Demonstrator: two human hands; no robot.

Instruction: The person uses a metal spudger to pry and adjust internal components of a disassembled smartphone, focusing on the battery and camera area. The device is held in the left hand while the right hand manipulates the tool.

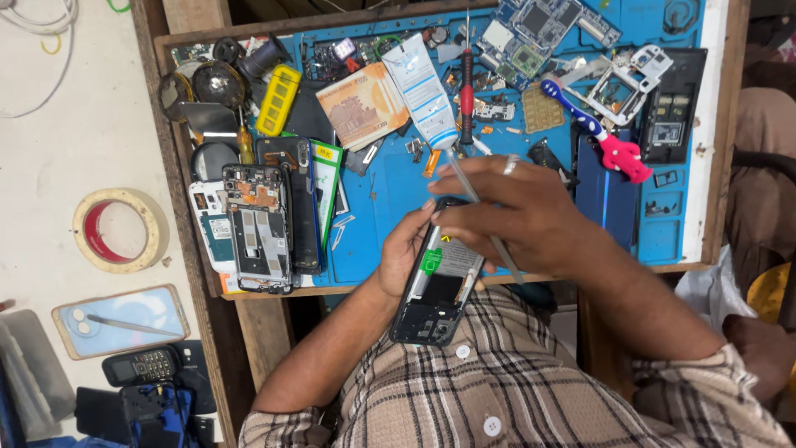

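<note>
Just below the blue repair mat (pixel 390 199), the opened phone (pixel 437 286) sits gripped in the left hand (pixel 405 247), while the right hand (pixel 522 217) pinches a thin metal tool (pixel 473 195) over its upper end, near the mat's white tube (pixel 421 87).

Opened black phone (pixel 437 286) (back off) under thin metal tool (pixel 481 211).
</note>
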